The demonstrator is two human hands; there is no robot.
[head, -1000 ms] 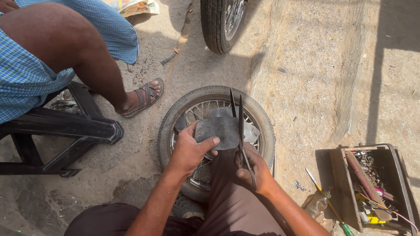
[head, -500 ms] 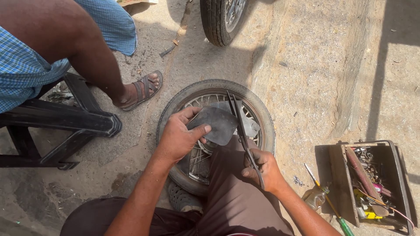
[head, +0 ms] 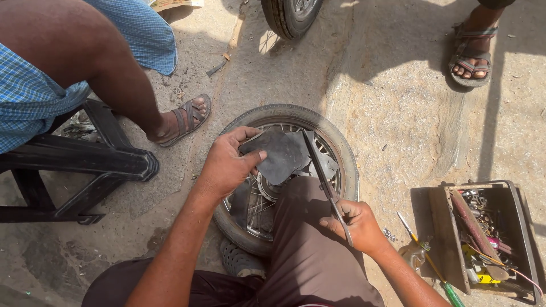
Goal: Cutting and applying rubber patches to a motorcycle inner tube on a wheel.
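Left hand: the left hand (head: 227, 165) grips a dark grey, floppy piece of rubber sheet (head: 278, 156); thumb on top, fingers curled over its near left edge, clamped on it
Right hand: the right hand (head: 358, 227) is wrapped round the handles of long dark metal scissors (head: 324, 182), fingers closed on them, resting on the person's knee
Scissors: blades run up and away from the right hand, tips reaching the right edge of the rubber sheet; blades look nearly together, exact gap cannot be told
Rubber sheet: held above the hub of the wheel, touching the scissor blades on its right side
Wheel: a spoked metal wheel with black tyre (head: 341, 150) lies flat on the ground between the person's legs, partly covered by the brown-trousered knee (head: 307, 244)
Ground: rough grey concrete floor (head: 392, 102), part sunlit, part in shadow
Right of the person: an open rusty metal toolbox (head: 438, 227) with mixed tools inside, well apart from the wheel; a green-handled screwdriver (head: 432, 264) lies just beside it
Left side: another person in blue checked cloth sits on a black plastic stool (head: 85, 162), brown sandalled foot (head: 185, 119) near the tyre
Top edge: a second black tyre (head: 284, 17) stands upright; another sandalled foot (head: 469, 54) at upper right
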